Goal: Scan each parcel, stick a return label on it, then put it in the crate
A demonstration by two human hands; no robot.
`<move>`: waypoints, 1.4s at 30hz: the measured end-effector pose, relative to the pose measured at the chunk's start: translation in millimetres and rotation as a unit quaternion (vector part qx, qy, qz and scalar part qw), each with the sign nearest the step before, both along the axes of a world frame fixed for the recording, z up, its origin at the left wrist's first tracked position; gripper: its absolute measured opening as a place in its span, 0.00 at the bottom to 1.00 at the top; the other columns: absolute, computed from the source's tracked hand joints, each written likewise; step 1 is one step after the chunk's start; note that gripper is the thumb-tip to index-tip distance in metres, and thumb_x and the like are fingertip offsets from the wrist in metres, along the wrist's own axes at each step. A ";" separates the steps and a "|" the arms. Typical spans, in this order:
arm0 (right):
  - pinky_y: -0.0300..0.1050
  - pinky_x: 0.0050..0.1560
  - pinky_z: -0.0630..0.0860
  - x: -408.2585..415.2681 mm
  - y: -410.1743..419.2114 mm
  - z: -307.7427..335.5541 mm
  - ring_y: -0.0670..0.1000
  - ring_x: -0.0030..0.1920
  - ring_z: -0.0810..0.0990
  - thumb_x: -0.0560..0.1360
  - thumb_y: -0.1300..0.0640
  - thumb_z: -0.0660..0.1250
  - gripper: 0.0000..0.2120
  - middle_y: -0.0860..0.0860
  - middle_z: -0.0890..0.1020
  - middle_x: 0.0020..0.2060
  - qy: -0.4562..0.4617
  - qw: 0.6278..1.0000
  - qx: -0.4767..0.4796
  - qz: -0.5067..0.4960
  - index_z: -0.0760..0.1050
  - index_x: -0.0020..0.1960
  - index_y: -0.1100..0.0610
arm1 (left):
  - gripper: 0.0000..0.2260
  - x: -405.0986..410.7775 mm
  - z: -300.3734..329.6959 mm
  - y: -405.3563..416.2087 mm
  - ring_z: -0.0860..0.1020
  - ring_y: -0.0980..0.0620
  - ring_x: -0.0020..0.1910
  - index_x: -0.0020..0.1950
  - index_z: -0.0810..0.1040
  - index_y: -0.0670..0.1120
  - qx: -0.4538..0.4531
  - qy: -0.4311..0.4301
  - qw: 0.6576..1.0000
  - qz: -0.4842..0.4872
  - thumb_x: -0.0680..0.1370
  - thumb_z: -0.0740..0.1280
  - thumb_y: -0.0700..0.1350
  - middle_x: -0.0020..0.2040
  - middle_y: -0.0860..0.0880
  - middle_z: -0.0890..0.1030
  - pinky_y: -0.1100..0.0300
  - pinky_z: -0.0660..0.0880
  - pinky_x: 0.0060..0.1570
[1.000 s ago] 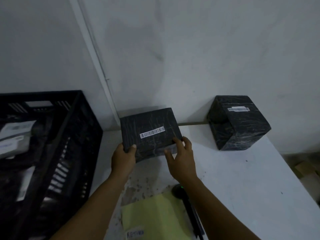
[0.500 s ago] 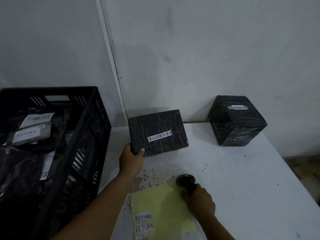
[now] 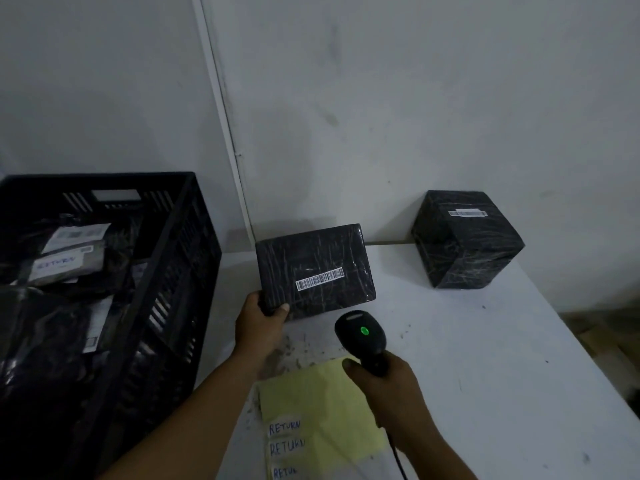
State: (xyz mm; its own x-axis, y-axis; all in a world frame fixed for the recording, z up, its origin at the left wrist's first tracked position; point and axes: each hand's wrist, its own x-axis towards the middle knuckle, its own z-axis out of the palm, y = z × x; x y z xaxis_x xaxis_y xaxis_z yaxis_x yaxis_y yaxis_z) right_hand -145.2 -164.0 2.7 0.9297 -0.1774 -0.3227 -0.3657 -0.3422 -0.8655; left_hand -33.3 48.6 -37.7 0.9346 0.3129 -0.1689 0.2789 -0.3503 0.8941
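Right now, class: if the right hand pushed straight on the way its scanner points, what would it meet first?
Probably the flat parcel gripped by the left hand. The right hand aims the scanner toward its barcode; depth is unclear, though nothing shows between them.

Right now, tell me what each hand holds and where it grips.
Left hand grips the flat parcel at its lower-left corner. Right hand grips the scanner by its handle.
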 end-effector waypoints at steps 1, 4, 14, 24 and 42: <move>0.42 0.30 0.68 -3.4 1.9 7.8 0.49 0.24 0.68 0.72 0.49 0.74 0.15 0.47 0.69 0.21 -0.001 1.000 0.014 0.006 0.73 0.37 0.56 | 0.21 -1.2 -1.2 0.5 0.79 0.46 0.56 0.67 0.72 0.48 -0.001 0.000 1.000 -0.002 0.76 0.73 0.48 0.60 0.47 0.80 0.50 0.78 0.55; 0.44 0.31 0.71 -12.0 7.3 25.0 0.48 0.23 0.70 0.72 0.49 0.74 0.11 0.47 0.72 0.22 0.001 0.999 0.048 0.007 0.77 0.42 0.55 | 0.21 -5.4 -4.3 1.2 0.79 0.50 0.54 0.66 0.72 0.49 -0.010 -0.006 1.000 -0.004 0.75 0.73 0.49 0.58 0.50 0.80 0.58 0.75 0.50; 0.46 0.32 0.69 -24.8 7.1 41.1 0.51 0.26 0.68 0.71 0.49 0.74 0.18 0.52 0.71 0.26 0.013 0.998 0.067 -0.005 0.74 0.40 0.63 | 0.22 -15.0 -11.4 0.1 0.78 0.55 0.51 0.66 0.72 0.50 -0.038 -0.023 0.999 -0.005 0.75 0.74 0.45 0.54 0.55 0.79 0.66 0.71 0.43; 0.45 0.30 0.69 -29.9 4.3 42.6 0.49 0.25 0.68 0.72 0.50 0.73 0.15 0.49 0.71 0.24 0.011 0.998 0.058 0.002 0.73 0.36 0.59 | 0.21 -16.4 -19.1 -0.1 0.78 0.53 0.53 0.65 0.72 0.49 -0.031 -0.025 0.999 -0.002 0.74 0.75 0.45 0.55 0.54 0.80 0.59 0.74 0.50; 0.46 0.38 0.77 12.3 -56.3 -81.9 0.54 0.41 0.79 0.74 0.49 0.69 0.14 0.52 0.79 0.42 0.076 0.967 -0.225 -0.092 0.75 0.53 0.57 | 0.12 18.3 4.6 6.1 0.76 0.60 0.40 0.55 0.78 0.53 -0.010 -0.040 0.996 0.075 0.75 0.70 0.56 0.47 0.55 0.78 0.62 0.74 0.40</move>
State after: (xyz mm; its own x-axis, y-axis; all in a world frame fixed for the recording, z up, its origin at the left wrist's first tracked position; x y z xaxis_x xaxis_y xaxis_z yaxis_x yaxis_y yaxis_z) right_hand -132.9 -220.3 -79.2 0.8168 -0.4901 -0.3044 -0.5676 -0.5879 -0.5763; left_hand -15.0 54.7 -33.1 0.8881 0.4475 -0.1045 0.2551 -0.2909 0.9221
